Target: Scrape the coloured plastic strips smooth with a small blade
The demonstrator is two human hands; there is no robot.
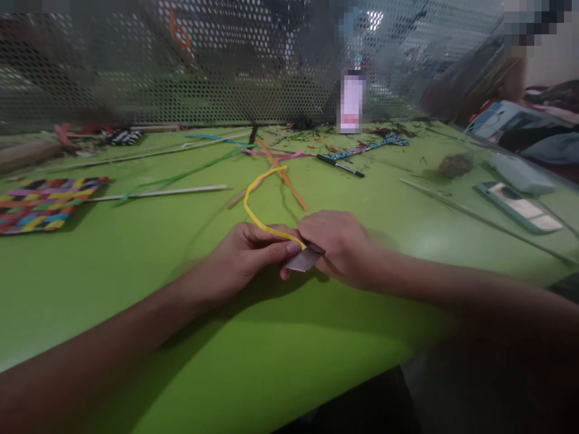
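Observation:
Just above the front of the green table, both of my hands meet. My left hand (253,250) is closed, thumb and fingers pinching a narrow yellow strip (265,226). The strip's free end curves up and away over the table. At the strip's lower end is a flat, pale grey piece (302,260) with a slanted edge; its kind is not plain. My right hand (337,244) is curled in a fist around the far side of this grey piece, touching the left fingertips. The right fingers are mostly hidden beneath the back of that hand.
On the green table (203,337) lie an orange strip (284,178), a pen (340,165), a multicoloured woven piece (45,204) and thin sticks (181,191). A lit phone (351,102) leans against the perforated metal screen (271,72). A person sits at the right.

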